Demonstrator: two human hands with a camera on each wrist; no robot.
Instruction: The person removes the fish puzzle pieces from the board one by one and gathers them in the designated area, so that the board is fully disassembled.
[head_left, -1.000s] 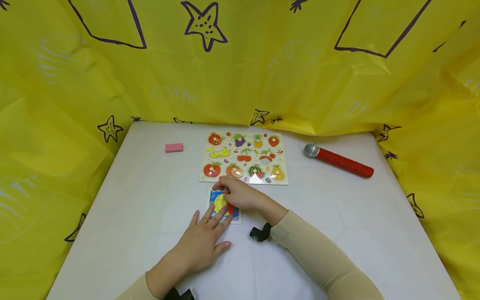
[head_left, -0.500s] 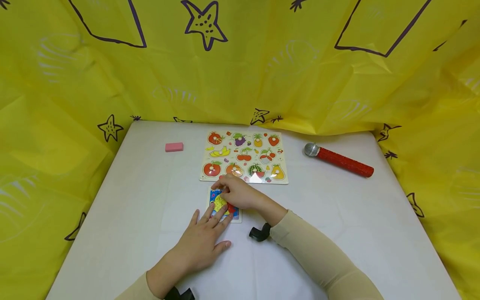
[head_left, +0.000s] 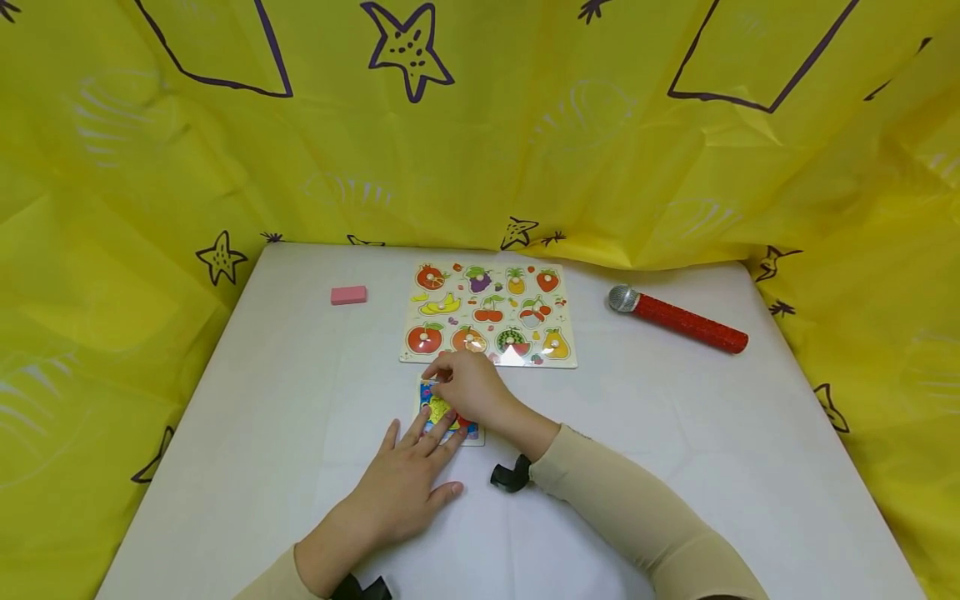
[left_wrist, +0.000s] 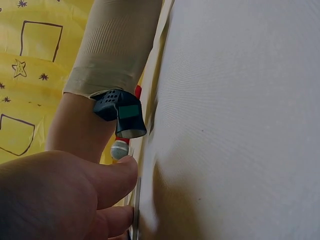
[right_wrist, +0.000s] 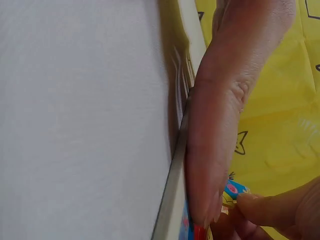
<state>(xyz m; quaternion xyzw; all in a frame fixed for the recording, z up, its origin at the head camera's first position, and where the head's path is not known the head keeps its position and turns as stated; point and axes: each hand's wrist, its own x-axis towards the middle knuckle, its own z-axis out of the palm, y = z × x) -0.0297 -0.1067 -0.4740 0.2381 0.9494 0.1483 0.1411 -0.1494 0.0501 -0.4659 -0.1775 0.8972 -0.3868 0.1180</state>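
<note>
A small picture jigsaw puzzle in a pale frame lies on the white table, with blue, yellow and red showing. My left hand rests on its near part, fingers straight and spread. My right hand is over the upper part, fingers bent down. The right wrist view shows its thumb and fingers pinching a blue jigsaw piece with a pink flower, tilted up above the frame. Much of the picture is hidden beneath both hands.
Just beyond lies a fruit peg puzzle board. A pink eraser-like block sits at the back left, and a red microphone at the right. Yellow patterned cloth hangs behind the table. Each wrist wears a black camera mount.
My right hand has turned slightly, its wrist and sleeve shifting left, while its fingers stay at the puzzle's upper part. The left hand stays put.
</note>
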